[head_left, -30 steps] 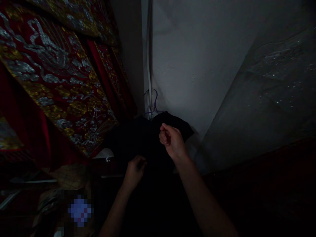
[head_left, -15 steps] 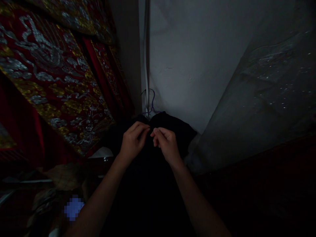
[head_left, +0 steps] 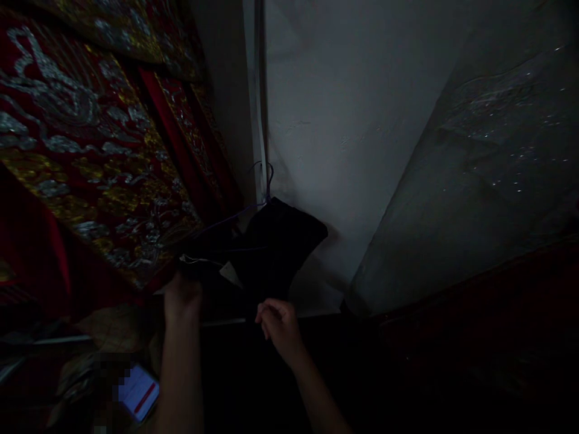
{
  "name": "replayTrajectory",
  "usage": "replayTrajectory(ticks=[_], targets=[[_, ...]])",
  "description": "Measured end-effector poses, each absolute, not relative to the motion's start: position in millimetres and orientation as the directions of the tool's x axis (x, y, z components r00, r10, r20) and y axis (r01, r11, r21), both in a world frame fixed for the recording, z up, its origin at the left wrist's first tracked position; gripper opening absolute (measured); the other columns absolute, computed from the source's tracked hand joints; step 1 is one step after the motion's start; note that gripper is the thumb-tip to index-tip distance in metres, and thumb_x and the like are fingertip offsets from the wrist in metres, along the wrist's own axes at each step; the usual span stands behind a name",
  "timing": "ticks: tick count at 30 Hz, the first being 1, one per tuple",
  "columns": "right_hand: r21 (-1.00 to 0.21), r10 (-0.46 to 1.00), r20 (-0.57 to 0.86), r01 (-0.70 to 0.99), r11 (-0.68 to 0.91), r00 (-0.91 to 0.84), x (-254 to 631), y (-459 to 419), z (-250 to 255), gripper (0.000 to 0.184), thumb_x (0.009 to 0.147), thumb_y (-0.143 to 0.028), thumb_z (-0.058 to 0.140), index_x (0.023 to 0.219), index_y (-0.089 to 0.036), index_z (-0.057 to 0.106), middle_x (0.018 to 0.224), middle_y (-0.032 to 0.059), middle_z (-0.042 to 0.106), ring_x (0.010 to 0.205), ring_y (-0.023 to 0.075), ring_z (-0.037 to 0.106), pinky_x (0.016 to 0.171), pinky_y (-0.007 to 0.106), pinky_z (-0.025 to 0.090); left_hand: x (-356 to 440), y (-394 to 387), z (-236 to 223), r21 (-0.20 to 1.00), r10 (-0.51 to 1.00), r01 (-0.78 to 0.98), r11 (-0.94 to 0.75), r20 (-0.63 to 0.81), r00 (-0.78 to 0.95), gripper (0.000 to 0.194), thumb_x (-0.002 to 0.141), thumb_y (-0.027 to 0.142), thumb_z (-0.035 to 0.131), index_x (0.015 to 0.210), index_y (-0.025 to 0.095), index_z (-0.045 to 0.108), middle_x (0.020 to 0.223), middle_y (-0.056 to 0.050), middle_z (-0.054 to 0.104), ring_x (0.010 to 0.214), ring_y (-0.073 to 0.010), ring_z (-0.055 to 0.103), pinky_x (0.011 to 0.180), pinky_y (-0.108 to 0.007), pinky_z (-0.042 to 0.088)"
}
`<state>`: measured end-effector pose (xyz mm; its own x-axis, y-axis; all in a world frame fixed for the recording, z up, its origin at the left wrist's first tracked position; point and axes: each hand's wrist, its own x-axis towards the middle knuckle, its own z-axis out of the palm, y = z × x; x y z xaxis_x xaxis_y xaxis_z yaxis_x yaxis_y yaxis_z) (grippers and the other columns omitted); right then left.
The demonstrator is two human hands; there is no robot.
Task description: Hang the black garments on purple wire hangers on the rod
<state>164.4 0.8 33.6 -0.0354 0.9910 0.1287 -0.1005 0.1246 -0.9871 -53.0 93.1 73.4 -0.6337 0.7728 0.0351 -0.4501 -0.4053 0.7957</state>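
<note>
A black garment (head_left: 280,235) hangs against the wall from a purple hanger (head_left: 270,175). Its left half is drawn aside, baring the hanger's left arm, a thin cord and a small white tag (head_left: 231,274). My left hand (head_left: 181,295), blurred, is closed at the garment's left side, its fingertips lost in dark cloth. Below the garment's right half, my right hand (head_left: 278,322) is closed with curled fingers at the cloth's lower edge. The darkness hides where the cloth ends in its fingers.
Red cloth with gold and silver embroidery (head_left: 113,163) hangs on the left. A white strip (head_left: 257,90) runs down the wall to the hanger. Clear plastic sheeting (head_left: 479,163) covers the right wall. A lit phone (head_left: 139,392) lies at the lower left among dim items.
My left hand rose to the garment's front beside my right, then swung left, drawing that half aside. The tag has come into view. My right hand has moved down and slightly left.
</note>
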Motion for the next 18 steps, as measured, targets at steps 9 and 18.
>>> replayTrajectory(ticks=[9, 18], targets=[[-0.979, 0.978, 0.063, -0.180, 0.100, 0.200, 182.6, 2.8, 13.0, 0.034, 0.076, -0.046, 0.056, 0.054, -0.020, 0.052, 0.050, -0.0018, 0.049, 0.040, 0.0089, 0.038, 0.042, 0.024, 0.028, 1.0, 45.7, 11.4, 0.775, 0.874, -0.613, -0.157, -0.180, -0.452, 0.019, 0.075, 0.032, 0.075, 0.087, 0.018, 0.069, 0.082, 0.000, 0.070, 0.075, -0.0133, 0.065, 0.071, -0.024, 0.050], [-0.998, 0.996, 0.070, 0.010, 0.070, 0.053, 207.8, -1.6, 19.4, 0.056, 0.087, -0.071, 0.050, 0.097, -0.021, 0.072, 0.107, 0.0096, 0.072, 0.106, 0.0262, 0.064, 0.099, 0.038, 0.046, 64.0, 3.0, 55.7, 0.926, 0.935, -0.135, -0.351, 0.341, -0.092, 0.029, 0.086, 0.047, 0.070, 0.085, 0.019, 0.072, 0.088, -0.004, 0.071, 0.086, -0.0193, 0.065, 0.079, -0.027, 0.051]])
